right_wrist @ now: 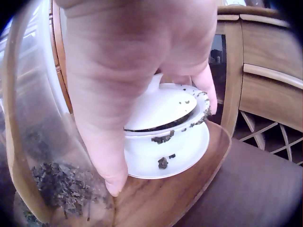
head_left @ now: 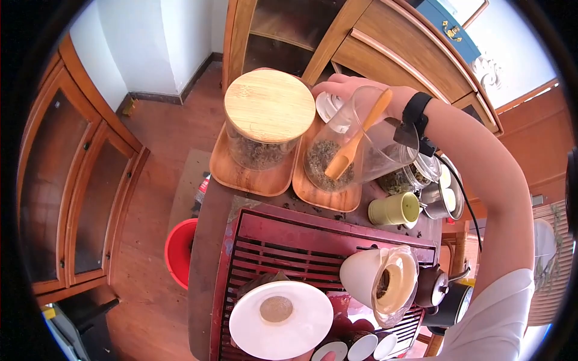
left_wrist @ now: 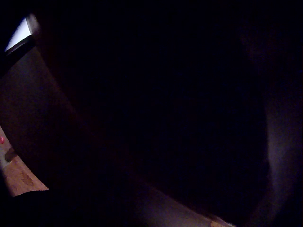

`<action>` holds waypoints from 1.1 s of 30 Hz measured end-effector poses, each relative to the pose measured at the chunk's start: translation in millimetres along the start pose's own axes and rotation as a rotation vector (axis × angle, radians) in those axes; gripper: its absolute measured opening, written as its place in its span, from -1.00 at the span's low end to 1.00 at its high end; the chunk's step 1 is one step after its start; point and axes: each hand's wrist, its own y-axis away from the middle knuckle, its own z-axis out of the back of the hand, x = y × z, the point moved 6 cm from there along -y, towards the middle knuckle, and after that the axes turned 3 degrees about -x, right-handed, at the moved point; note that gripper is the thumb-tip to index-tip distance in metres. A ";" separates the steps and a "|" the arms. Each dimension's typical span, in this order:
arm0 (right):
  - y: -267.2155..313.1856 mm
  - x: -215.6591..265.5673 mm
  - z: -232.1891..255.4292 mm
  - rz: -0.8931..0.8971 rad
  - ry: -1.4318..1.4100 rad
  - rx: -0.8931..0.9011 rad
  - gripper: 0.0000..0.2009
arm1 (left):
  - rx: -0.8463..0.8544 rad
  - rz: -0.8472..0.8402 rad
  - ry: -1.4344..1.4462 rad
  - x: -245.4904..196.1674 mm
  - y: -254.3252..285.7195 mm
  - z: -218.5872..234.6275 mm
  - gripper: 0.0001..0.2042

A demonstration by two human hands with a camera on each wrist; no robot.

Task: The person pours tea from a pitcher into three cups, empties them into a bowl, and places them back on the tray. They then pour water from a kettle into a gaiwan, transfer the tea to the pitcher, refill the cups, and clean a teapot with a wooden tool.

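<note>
The red slatted tea tray [head_left: 289, 253] carries a white plate [head_left: 280, 320] at its near edge. Behind it, 2 wooden trays: the left tray [head_left: 241, 174] bears a bamboo-lidded jar [head_left: 268, 126]; the right tray [head_left: 328, 195] bears an open glass jar [head_left: 355, 144], tilted, holding tea leaves and a wooden scoop [head_left: 356, 144]. The right hand [head_left: 346, 90] grips that jar, fingers [right_wrist: 111, 165] curled round its wall, beside a white lidded cup [right_wrist: 165, 130]. Left hand's fingers: cannot tell.
</note>
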 end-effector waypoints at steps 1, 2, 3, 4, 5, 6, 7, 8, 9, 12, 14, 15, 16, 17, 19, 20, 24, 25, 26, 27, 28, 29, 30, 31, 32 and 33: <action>-0.1 -0.2 1.2 0.014 -0.006 -0.031 -0.15 | -0.003 -0.001 -0.001 -0.3 -0.5 0.0 -0.38; 0.3 -2.0 2.2 0.014 -0.004 -0.029 -0.15 | -0.005 -0.001 0.000 -0.4 -0.6 -0.2 -0.38; 0.6 0.6 3.8 0.009 0.001 0.002 -0.14 | -0.008 -0.005 -0.004 -0.3 -0.4 -0.1 -0.38; 0.6 2.2 3.7 0.003 0.005 0.033 -0.13 | -0.011 -0.010 -0.008 -0.1 -0.2 0.1 -0.37; 0.3 2.1 3.2 0.003 0.005 0.033 -0.13 | -0.011 -0.009 -0.008 0.4 -0.2 0.1 -0.37; -0.3 2.0 2.1 -0.002 0.015 0.039 -0.13 | -0.012 -0.013 -0.008 0.6 -0.2 0.1 -0.37; -1.2 1.9 1.6 -0.006 0.026 0.045 -0.12 | -0.014 -0.016 -0.008 0.6 -0.4 0.1 -0.37; -1.9 2.1 2.0 -0.004 0.028 0.045 -0.12 | -0.017 -0.015 -0.009 0.8 -1.0 0.2 -0.37; -1.5 2.6 2.3 -0.017 0.023 0.048 -0.11 | -0.014 -0.016 -0.008 0.6 -1.6 0.7 -0.37; -0.4 -0.3 1.5 -0.044 0.020 0.052 -0.11 | -0.022 -0.020 -0.002 0.4 -1.5 0.5 -0.38; -1.5 -2.6 -1.9 -0.055 0.017 0.050 -0.10 | -0.030 -0.018 0.000 0.5 -0.4 1.2 -0.38; -1.8 -2.3 -1.4 -0.027 0.014 0.032 -0.10 | -0.028 -0.015 -0.002 0.7 -0.7 1.0 -0.39; -2.0 -1.7 -1.2 0.002 0.012 0.014 -0.09 | -0.026 -0.011 -0.003 0.9 -0.6 1.1 -0.39; -2.6 -2.5 -2.3 0.002 0.013 0.015 -0.09 | -0.027 -0.010 -0.003 1.4 -0.4 0.8 -0.39; -3.7 -5.3 -3.5 0.000 0.034 0.018 -0.07 | -0.040 -0.008 0.004 1.0 -0.4 0.2 -0.41; -4.5 -6.3 -3.8 0.002 0.040 0.019 -0.07 | -0.047 -0.008 0.006 0.7 -1.3 0.7 -0.41; -5.9 -8.8 -5.9 -0.022 0.042 0.026 -0.03 | -0.038 0.013 0.019 3.3 0.0 0.3 -0.43; -6.3 -10.3 -6.6 -0.043 0.041 0.034 -0.04 | -0.042 0.016 0.024 3.7 0.5 -0.1 -0.43; -7.0 -10.8 -6.8 -0.041 0.044 0.036 -0.04 | -0.046 0.017 0.024 4.3 0.6 -0.7 -0.43; -6.8 -10.6 -6.8 -0.043 0.051 0.027 -0.04 | -0.047 0.009 0.023 4.3 1.0 -0.3 -0.41; -6.3 -10.5 -7.0 -0.047 0.057 0.018 -0.04 | -0.046 0.001 0.023 3.8 1.4 0.0 -0.39; -6.2 -10.4 -7.6 -0.049 0.056 0.020 -0.04 | -0.044 0.001 0.025 3.7 1.7 0.1 -0.39; -5.8 -9.4 -7.1 -0.061 0.040 0.025 -0.04 | -0.040 0.001 0.026 4.0 1.9 0.0 -0.38; -5.5 -8.8 -6.0 -0.072 0.026 0.028 -0.04 | -0.037 0.000 0.025 4.3 1.9 -0.1 -0.37; -5.1 -11.3 -7.4 -0.073 0.027 0.027 -0.04 | -0.038 -0.002 0.025 4.2 1.8 0.2 -0.37; -5.8 -11.9 -8.3 -0.057 0.024 0.011 -0.04 | -0.039 -0.002 0.021 4.4 1.6 0.1 -0.37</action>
